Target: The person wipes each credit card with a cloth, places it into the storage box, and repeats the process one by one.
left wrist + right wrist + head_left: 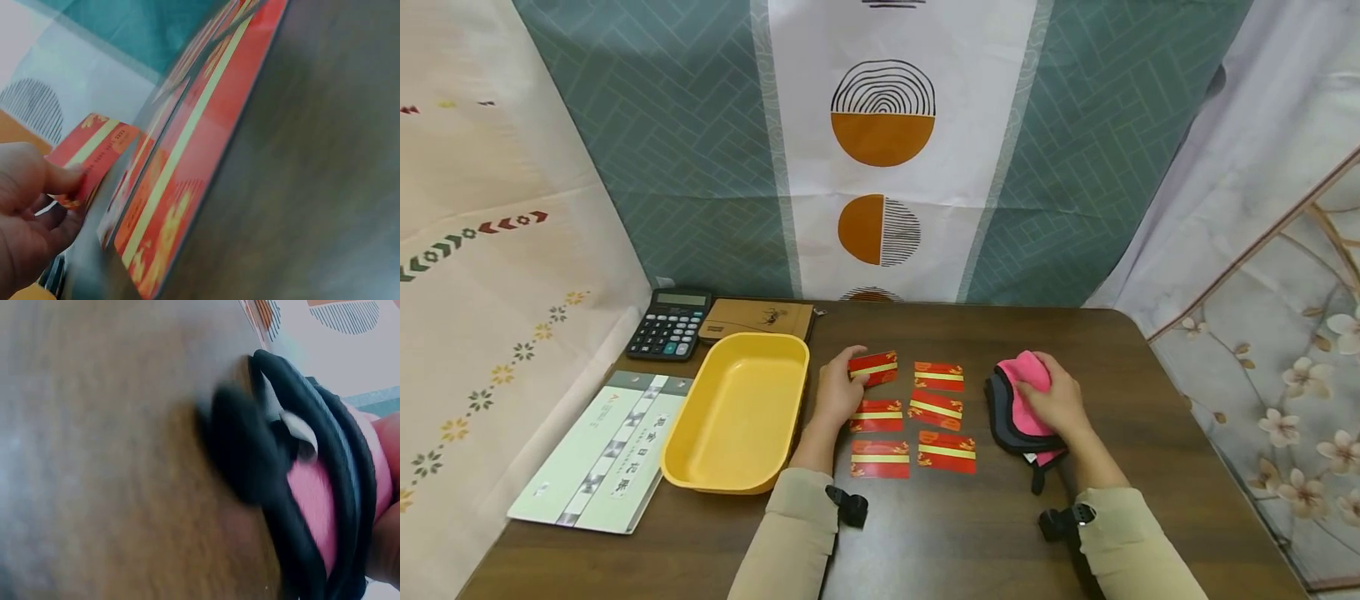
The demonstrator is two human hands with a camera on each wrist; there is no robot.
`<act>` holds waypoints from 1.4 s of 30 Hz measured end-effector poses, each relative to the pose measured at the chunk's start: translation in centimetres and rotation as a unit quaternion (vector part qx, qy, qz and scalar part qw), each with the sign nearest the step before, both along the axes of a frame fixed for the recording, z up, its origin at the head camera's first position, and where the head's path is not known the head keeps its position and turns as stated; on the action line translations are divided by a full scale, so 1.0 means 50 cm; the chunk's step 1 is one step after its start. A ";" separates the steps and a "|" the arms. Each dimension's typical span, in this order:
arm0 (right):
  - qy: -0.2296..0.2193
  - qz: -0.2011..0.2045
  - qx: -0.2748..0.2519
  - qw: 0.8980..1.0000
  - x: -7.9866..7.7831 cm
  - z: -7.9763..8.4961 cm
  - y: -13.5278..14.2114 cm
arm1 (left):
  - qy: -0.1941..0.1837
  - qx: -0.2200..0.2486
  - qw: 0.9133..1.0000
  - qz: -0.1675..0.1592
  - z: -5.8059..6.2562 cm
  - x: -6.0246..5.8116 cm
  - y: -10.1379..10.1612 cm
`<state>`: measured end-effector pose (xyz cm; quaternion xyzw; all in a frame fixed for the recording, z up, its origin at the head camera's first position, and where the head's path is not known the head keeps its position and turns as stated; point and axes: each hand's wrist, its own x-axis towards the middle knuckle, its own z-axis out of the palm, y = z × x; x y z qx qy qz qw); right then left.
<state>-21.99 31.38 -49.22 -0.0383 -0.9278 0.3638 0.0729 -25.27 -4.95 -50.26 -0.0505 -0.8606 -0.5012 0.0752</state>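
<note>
My left hand pinches a red card with a yellow stripe between thumb and fingers. In the left wrist view, that card is tilted up above other striped cards. Several more red cards lie face up in two columns, just below and to the right of this hand. My right hand grips a folded cloth, pink with dark grey layers and black edging. Seen from the right wrist, the cloth shows stacked layers, a white label and a blurred black loop.
A yellow tray stands left of the left hand. Behind it are a calculator and a brown notebook. A pale green folder lies on the left of the brown table. Patterned curtains hang behind and at both sides.
</note>
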 end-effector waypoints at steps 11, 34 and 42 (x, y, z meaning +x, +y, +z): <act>0.076 0.046 -0.118 0.989 0.036 0.032 -0.020 | -0.025 0.203 0.979 -0.012 0.053 0.055 0.078; 0.236 0.121 -0.011 0.964 0.097 0.169 -0.204 | -0.034 0.316 0.942 -0.106 0.159 0.165 0.134; 0.394 0.104 0.051 0.912 0.106 0.147 -0.268 | -0.061 0.407 0.909 -0.063 0.168 0.169 0.142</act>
